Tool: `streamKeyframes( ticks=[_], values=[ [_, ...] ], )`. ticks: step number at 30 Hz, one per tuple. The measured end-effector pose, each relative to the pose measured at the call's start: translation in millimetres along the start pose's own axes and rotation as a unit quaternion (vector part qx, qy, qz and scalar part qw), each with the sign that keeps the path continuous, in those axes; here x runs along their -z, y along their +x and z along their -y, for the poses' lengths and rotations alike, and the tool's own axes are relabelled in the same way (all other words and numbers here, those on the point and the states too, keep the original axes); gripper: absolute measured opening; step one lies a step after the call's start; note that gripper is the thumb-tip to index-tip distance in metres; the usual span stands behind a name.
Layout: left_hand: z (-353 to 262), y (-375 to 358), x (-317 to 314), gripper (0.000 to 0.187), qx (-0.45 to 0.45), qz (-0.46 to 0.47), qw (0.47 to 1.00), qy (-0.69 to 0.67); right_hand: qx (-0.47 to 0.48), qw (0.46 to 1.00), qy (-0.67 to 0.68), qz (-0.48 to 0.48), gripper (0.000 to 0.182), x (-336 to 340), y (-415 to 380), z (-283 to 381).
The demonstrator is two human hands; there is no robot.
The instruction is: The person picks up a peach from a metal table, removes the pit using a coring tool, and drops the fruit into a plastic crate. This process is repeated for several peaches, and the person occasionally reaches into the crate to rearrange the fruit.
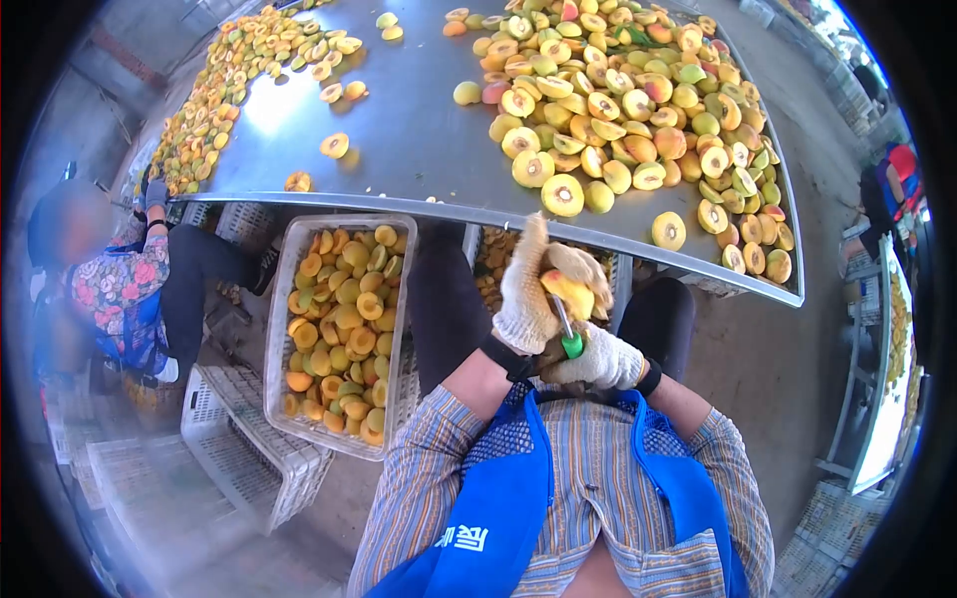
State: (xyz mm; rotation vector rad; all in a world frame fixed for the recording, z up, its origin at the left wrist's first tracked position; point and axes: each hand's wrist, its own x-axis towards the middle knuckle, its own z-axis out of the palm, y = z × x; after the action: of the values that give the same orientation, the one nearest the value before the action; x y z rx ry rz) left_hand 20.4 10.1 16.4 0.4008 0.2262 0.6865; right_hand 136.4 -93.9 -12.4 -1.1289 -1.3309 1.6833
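Both my hands wear pale knit gloves and meet just below the table edge. My left hand is closed around a halved peach, its thumb pointing up and its worn fingertips curled over the fruit. In my right hand is a pitting tool with a green handle; its metal shaft reaches up to the peach half, and the tip is hidden there. A large heap of halved peaches, many with the stone still showing, lies on the metal table ahead of my hands.
A clear plastic crate full of peach halves stands left of my legs. White slatted crates lie farther left. Another person sits at the table's left side, near a second peach heap. More peaches lie on a table at far right.
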Motion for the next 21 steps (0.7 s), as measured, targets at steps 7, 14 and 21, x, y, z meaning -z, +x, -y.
streamKeyframes(
  ticks=[7, 14, 21],
  values=[
    [-94.5, -34.0, 82.5, 0.064, -0.239, -0.261, 0.933, 0.069, -0.200, 0.953, -0.210, -0.091, 0.037, 29.8, -11.5, 29.7],
    [-128.5, -51.1, 75.7, 0.038, -0.330, -0.431, 0.458, 0.704, -0.191, 0.828, -0.517, -0.102, 0.023, 44.8, -14.1, -27.7],
    [33.7, 116.7, -10.1, 0.054, -0.282, 0.093, 0.398, 0.868, -0.130, 0.884, -0.441, -0.086, 0.027, 35.1, -23.9, -27.5]
  ],
)
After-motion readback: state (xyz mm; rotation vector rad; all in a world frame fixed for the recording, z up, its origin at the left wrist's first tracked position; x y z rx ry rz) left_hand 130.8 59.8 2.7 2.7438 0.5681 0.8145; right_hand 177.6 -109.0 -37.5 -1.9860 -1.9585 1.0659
